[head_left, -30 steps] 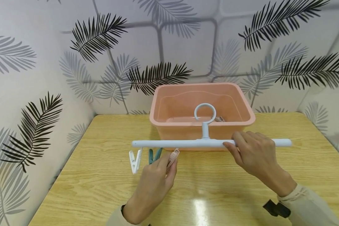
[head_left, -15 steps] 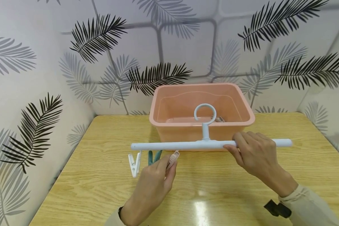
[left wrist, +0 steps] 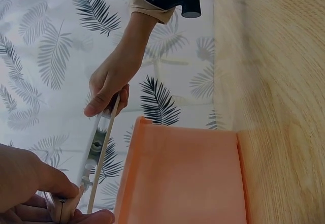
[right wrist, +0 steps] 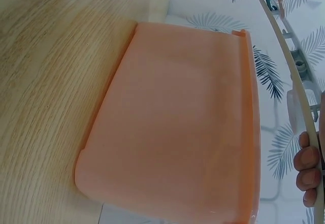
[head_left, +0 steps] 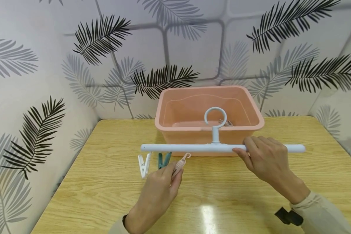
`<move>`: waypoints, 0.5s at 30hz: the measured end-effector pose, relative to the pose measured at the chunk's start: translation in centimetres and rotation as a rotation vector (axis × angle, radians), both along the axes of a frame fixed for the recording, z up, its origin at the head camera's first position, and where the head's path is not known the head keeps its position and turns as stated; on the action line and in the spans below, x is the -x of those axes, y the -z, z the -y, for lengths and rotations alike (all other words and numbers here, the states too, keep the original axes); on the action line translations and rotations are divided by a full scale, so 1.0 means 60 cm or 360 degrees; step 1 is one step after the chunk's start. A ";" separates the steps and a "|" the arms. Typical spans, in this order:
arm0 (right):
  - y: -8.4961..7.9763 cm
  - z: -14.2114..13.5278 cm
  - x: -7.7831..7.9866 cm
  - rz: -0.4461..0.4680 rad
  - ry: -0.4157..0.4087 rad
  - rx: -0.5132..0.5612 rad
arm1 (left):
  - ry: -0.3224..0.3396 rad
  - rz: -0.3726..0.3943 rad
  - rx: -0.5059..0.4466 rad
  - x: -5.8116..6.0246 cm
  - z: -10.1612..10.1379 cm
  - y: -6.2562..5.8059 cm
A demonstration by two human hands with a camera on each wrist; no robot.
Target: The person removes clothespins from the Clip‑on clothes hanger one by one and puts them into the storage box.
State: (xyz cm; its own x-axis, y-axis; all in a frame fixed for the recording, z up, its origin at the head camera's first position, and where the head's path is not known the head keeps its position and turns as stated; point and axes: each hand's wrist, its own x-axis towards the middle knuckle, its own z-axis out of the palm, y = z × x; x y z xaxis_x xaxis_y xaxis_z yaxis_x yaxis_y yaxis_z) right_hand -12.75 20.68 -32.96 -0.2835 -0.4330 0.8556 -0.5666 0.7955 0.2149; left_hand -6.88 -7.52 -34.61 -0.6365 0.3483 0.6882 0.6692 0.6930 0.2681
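My right hand (head_left: 266,159) grips the pale blue clothes hanger (head_left: 187,148) right of its middle, its straight bar held level and its round hook upward. From the bar's left end hang a white clothespin (head_left: 144,166) and a teal clothespin (head_left: 163,159). Just below the bar, my left hand (head_left: 156,190) pinches a pink clothespin (head_left: 179,165) between thumb and fingers. Its small open hook points up, right under the bar. In the right wrist view, the hanger's underside (right wrist: 287,46) shows slots and small crosspieces. My fingers hide the lower part of the pink clothespin.
Behind the hanger, a pink plastic basin (head_left: 209,128) stands on the wooden table (head_left: 99,169) against the leaf-patterned wall (head_left: 193,42). A few clothespins (head_left: 228,123) lie inside the basin, partly hidden by the hanger's hook.
The hanger has shifted slightly right, and the white and teal clothespins with it. The pink clothespin's hook, earlier at the bar and partly hidden, now shows whole below it.
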 end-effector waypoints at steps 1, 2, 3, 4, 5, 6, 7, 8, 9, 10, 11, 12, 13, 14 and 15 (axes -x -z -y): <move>0.000 0.000 0.000 0.0003 0.0000 -0.0002 | 0.0001 0.0000 0.0000 0.000 0.000 0.000; 0.000 0.000 0.000 0.0006 -0.0001 -0.0003 | 0.0002 0.0002 -0.0001 -0.001 0.000 0.000; 0.001 0.000 0.000 0.0010 -0.0001 -0.0005 | 0.0001 0.0004 -0.0001 -0.001 0.000 0.000; 0.001 -0.001 0.000 0.0014 0.0001 -0.0007 | -0.0001 0.0003 0.0000 -0.001 0.000 0.000; 0.002 -0.001 0.000 0.0017 0.0003 -0.0008 | 0.0001 0.0004 0.0001 -0.002 0.000 0.000; 0.002 -0.001 0.001 0.0020 0.0005 -0.0009 | 0.0002 0.0007 -0.0002 -0.002 -0.001 0.000; 0.003 -0.002 0.001 0.0022 0.0007 -0.0009 | 0.0003 0.0014 -0.0004 -0.003 -0.001 0.000; 0.004 -0.002 0.001 0.0026 0.0010 -0.0009 | 0.0006 0.0022 -0.0010 -0.004 -0.002 -0.001; 0.004 -0.002 0.001 0.0029 0.0012 -0.0010 | 0.0007 0.0028 -0.0011 -0.004 -0.002 -0.001; 0.005 -0.003 0.001 0.0031 0.0014 -0.0010 | 0.0007 0.0034 -0.0013 -0.005 -0.002 -0.001; 0.006 -0.003 0.002 0.0033 0.0017 -0.0009 | 0.0005 0.0042 -0.0018 -0.006 -0.003 -0.001; 0.006 -0.003 0.002 0.0034 0.0018 -0.0009 | 0.0001 0.0049 -0.0018 -0.006 -0.004 -0.002; 0.007 -0.004 0.002 0.0035 0.0021 -0.0009 | -0.0003 0.0049 -0.0015 -0.006 -0.004 -0.002; 0.008 -0.004 0.003 0.0036 0.0022 -0.0010 | -0.0008 0.0045 -0.0011 -0.007 -0.004 -0.002; 0.008 -0.004 0.003 0.0038 0.0024 -0.0010 | -0.0009 0.0047 -0.0009 -0.006 -0.004 -0.003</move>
